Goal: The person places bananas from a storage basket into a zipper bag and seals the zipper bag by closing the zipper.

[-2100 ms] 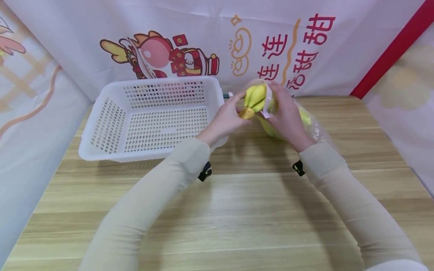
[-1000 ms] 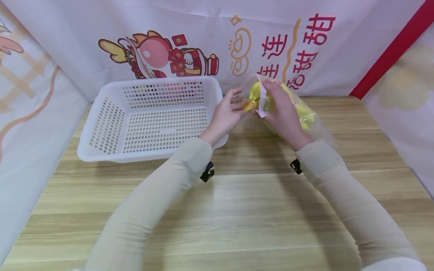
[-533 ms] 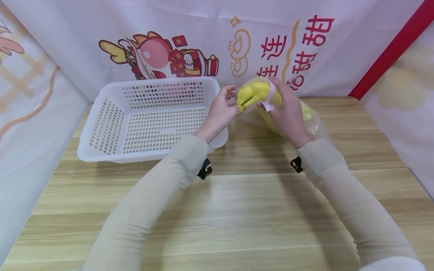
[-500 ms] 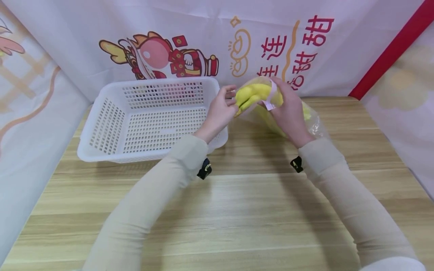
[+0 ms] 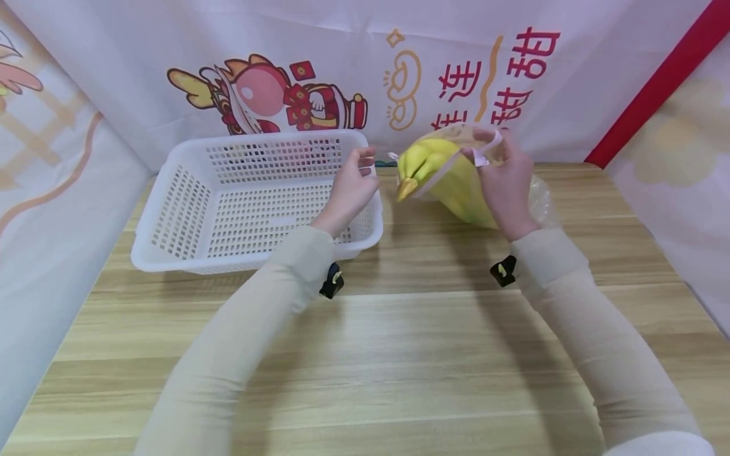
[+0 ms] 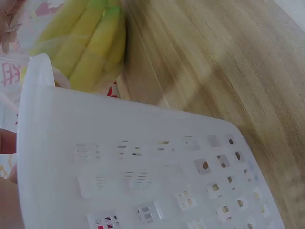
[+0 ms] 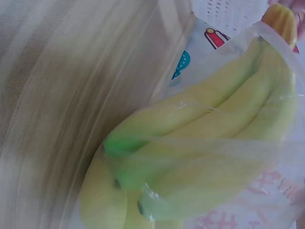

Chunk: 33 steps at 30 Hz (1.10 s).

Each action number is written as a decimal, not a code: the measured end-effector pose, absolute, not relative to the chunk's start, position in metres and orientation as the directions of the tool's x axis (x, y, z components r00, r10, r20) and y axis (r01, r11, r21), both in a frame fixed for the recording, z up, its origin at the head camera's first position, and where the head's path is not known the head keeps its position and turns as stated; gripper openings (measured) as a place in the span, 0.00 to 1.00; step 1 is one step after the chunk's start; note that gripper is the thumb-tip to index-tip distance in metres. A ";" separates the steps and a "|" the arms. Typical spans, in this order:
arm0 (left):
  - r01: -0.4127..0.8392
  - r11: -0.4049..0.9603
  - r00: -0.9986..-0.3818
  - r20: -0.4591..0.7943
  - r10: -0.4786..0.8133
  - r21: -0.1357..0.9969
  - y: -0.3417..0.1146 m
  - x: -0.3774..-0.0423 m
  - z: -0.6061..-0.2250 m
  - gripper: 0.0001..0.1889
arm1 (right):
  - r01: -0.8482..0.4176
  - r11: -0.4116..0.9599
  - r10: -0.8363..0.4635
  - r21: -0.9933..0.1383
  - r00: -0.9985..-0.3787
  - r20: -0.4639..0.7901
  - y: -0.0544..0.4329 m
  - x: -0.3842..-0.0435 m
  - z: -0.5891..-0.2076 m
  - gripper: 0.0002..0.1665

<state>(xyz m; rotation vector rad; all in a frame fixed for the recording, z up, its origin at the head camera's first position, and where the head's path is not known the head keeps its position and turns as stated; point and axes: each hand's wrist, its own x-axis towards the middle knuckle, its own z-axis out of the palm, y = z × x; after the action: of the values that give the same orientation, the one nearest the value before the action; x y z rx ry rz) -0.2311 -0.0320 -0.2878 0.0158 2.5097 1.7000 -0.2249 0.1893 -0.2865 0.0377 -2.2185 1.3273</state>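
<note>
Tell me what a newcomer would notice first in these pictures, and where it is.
Probably the bright yellow bananas, inside a clear bag held by the right hand, their brownish stem end at its mouth. Next, likely, the large white basket to their left, with the left hand near its right end. Behind the basket, a colourful cartoon figure stands out on the pale backdrop.

bananas [image 5: 422,158]: yellow bunch, green at the tips, lay inside the bag, golden-brown stem [image 5: 407,189] poked out | bag [image 5: 464,190]: clear plastic, pale pink rim, mouth gaped leftward | basket [image 5: 279,221]: white, perforated, stood upright just left of the bag
</note>
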 end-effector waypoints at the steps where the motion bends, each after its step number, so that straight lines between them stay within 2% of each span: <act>1: -0.060 0.380 -0.993 -0.095 0.073 0.923 -0.033 -0.231 -0.288 0.32 | -0.291 0.476 0.274 -0.830 -0.848 0.454 0.191 -0.226 -0.285 0.17; 7: -0.048 0.448 -0.986 -0.115 0.124 0.893 -0.033 -0.232 -0.289 0.36 | -0.316 0.221 0.365 -0.923 -0.851 0.379 0.197 -0.227 -0.275 0.02; 11: -0.006 0.509 -0.975 -0.117 0.188 0.861 -0.033 -0.233 -0.291 0.39 | -0.316 0.033 0.378 -0.948 -0.874 0.305 0.199 -0.224 -0.265 0.01; 16: 0.039 0.579 -0.962 -0.127 0.243 0.814 -0.031 -0.231 -0.292 0.45 | -0.266 -0.143 0.375 -0.953 -0.906 0.196 0.203 -0.225 -0.260 0.17; 19: 0.057 0.592 -0.958 -0.123 0.259 0.804 -0.030 -0.230 -0.291 0.48 | -0.266 -0.208 0.371 -0.941 -0.912 0.176 0.203 -0.224 -0.258 0.17; 26: 0.064 0.497 -0.962 -0.080 0.262 0.865 -0.029 -0.231 -0.290 0.52 | -0.272 -0.336 0.321 -0.901 -0.933 0.162 0.201 -0.225 -0.257 0.15; 33: 0.091 0.396 -0.969 -0.011 0.247 0.914 -0.028 -0.230 -0.285 0.42 | -0.292 -0.436 0.314 -0.851 -0.936 0.160 0.198 -0.228 -0.254 0.13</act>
<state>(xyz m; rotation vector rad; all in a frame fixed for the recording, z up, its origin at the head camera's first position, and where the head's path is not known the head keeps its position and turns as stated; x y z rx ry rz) -0.2298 -0.0285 -0.2854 0.3051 2.5006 1.6229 -0.2275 0.1985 -0.2542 -0.0311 -1.4131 2.3960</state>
